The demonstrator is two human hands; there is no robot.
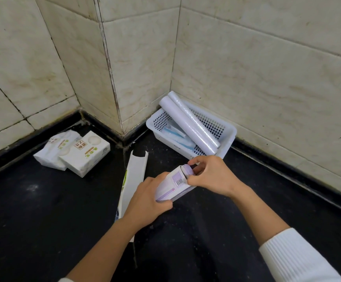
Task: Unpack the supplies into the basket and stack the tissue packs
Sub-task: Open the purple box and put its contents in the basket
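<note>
My left hand [145, 202] grips the lower end of a long white and purple carton [170, 185] held above the black floor. At the carton's open top end, my right hand [212, 176] pinches a pale purple roll [188, 169] that sticks out. A white perforated basket [226, 129] sits in the wall corner beyond, holding two white rolls [188, 121] propped on its rim and blue-and-white packets [175, 135]. Two white tissue packs [71, 151] lie side by side at the left, one overlapping the other.
An emptied long white carton [134, 180] lies on the black floor [43, 210] just left of my hands. Beige tiled walls [267, 78] with a jutting corner close off the back and right, edged by a black skirting strip.
</note>
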